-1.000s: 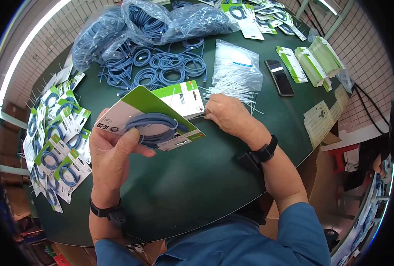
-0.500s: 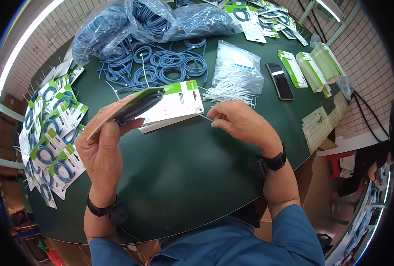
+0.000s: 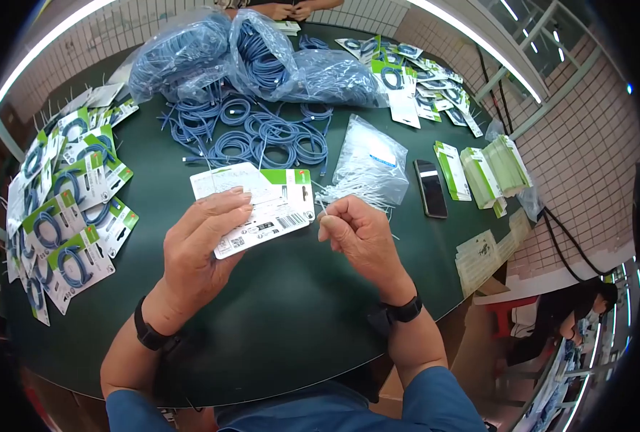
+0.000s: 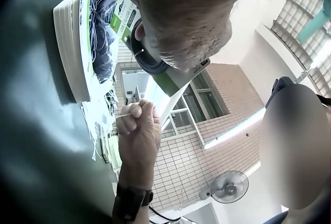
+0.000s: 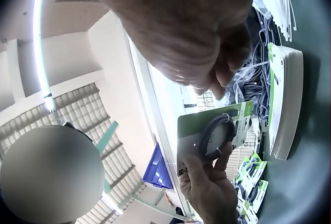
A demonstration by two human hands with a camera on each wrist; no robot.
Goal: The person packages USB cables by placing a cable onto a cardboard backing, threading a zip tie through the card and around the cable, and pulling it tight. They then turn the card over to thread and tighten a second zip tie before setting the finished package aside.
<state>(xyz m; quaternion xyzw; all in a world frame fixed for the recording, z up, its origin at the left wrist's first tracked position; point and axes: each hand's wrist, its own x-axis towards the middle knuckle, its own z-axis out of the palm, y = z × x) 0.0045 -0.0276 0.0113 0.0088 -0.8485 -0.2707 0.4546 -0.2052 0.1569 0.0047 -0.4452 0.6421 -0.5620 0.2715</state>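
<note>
My left hand (image 3: 197, 237) holds a printed packaging card (image 3: 266, 232), its barcoded back turned up in the head view. On its other side a blue cable coil (image 5: 207, 144) lies against the green-and-white front, under my left thumb in the right wrist view. My right hand (image 3: 359, 234), thumb against curled fingers, pinches a thin white cable tie (image 4: 123, 115) just right of the card. A stack of cards (image 5: 289, 100) stands on the table behind the held card, partly hidden by it in the head view.
Finished-looking carded cables (image 3: 75, 209) pile up at left, and more (image 3: 424, 83) at the back right. Loose blue coils (image 3: 262, 137) lie before a plastic bag of cables (image 3: 190, 54). A bag of white ties (image 3: 370, 158), a phone (image 3: 431, 189) and green-white card stacks (image 3: 496, 169) sit at right.
My left hand has turned the card over from its cable side to its barcoded back. The right hand has kept near the card's right edge. The head view has shifted, showing another person's hands at the back.
</note>
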